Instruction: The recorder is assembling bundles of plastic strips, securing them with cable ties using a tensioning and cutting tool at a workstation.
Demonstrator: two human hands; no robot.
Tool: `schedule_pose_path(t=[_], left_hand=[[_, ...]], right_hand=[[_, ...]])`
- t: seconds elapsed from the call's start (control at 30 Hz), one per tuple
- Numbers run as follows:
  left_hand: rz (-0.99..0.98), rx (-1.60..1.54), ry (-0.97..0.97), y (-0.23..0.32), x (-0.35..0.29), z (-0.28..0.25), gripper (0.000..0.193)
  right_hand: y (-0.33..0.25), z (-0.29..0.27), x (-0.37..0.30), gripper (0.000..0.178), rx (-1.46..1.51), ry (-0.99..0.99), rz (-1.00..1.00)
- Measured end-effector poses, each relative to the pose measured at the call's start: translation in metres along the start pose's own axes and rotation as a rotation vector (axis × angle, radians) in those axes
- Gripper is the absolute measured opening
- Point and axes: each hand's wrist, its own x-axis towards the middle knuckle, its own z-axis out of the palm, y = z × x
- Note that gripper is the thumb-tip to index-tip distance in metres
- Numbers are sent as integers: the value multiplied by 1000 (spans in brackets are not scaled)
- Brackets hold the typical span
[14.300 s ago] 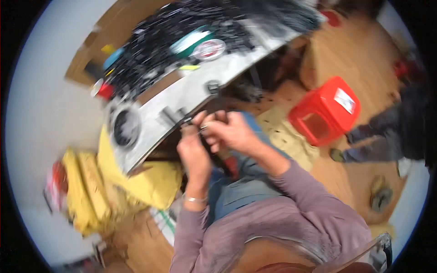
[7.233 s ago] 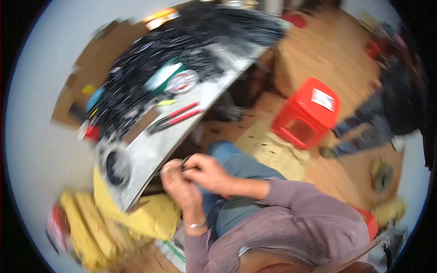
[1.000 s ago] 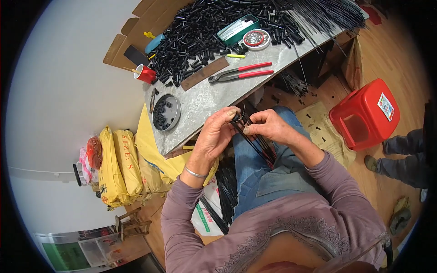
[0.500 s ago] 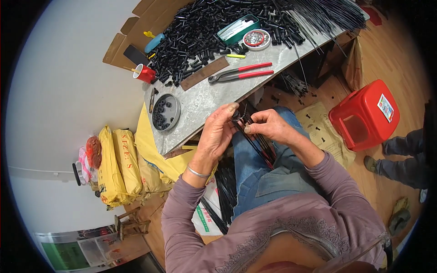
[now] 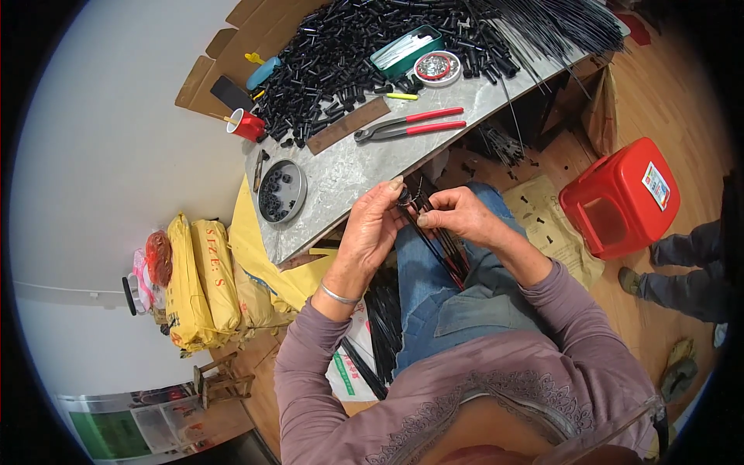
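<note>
Above my lap, my left hand (image 5: 373, 221) is closed around the upper end of a bundle of thin black rods (image 5: 443, 254), its thumb by a small round black hub (image 5: 404, 198). From the other side, my right hand (image 5: 463, 217) pinches at the rods just below their top, thumb and index finger close together. What lies between those fingertips is too small to make out. The rods slant down over my jeans, and several short rod ends stick up between the hands.
Ahead stands a grey table (image 5: 341, 178) with a heap of black tubular plastic parts (image 5: 333, 54), red-handled pincers (image 5: 411, 125), a flat brown strip (image 5: 349, 125) and a round tin (image 5: 303, 194). Right are a red stool (image 5: 612, 205) and another person's legs (image 5: 690, 263). Yellow sacks (image 5: 190, 283) stand left.
The hub and rod tops have shifted very slightly between my hands. Both hands keep nearly the same place and grip.
</note>
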Motion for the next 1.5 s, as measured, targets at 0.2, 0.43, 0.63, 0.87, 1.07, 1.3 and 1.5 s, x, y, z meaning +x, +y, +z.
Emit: schedule_pose_path(t=[0.2, 0.43, 0.63, 0.87, 1.07, 1.3, 1.5], left_hand=[[-5, 7, -28, 0, 0, 0, 17], [3, 3, -39, -2, 2, 0, 15], [24, 67, -51, 3, 3, 2, 16], [63, 242, -57, 9, 9, -8, 19], [140, 236, -13, 6, 9, -3, 19], [138, 287, -10, 8, 7, -1, 24], [240, 358, -75, 5, 7, -4, 27]], right_hand=[[2, 0, 0, 17, 20, 8, -7], [2, -1, 0, 15, -5, 11, 7], [-2, 2, -1, 16, -12, 45, 15], [1, 7, 0, 17, 2, 108, 17], [4, 5, 2, 18, -6, 106, 17], [8, 0, 5, 19, 24, 139, -10], [7, 2, 5, 18, 21, 163, -9]])
